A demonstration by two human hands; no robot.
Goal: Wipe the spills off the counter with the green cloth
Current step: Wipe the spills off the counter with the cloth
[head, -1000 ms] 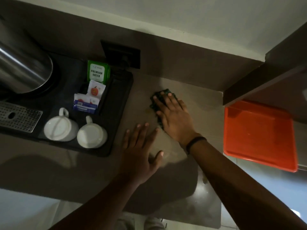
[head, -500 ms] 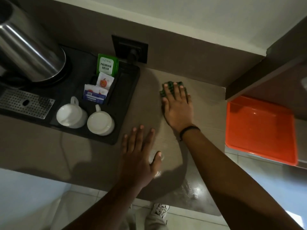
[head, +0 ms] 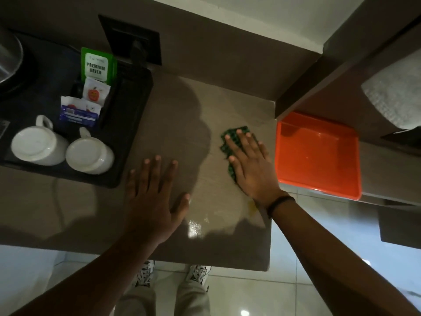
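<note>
Only thing I can actually read is "PREMIUM GREEN" on the green packet (head: 98,66) standing at the back edge of the black tray (head: 127,142). The smaller packets in front of it have print too, but it's too blurry.

green checked cloth (head: 230,142) | orange tray (head: 319,179) | white cups (head: 34,144)

Black tray (head: 127,142): two white cups (head: 61,149) upturned side by side, sachets (head: 91,96) standing behind them. Orange tray (head: 319,156): right of counter, lower level.
</note>
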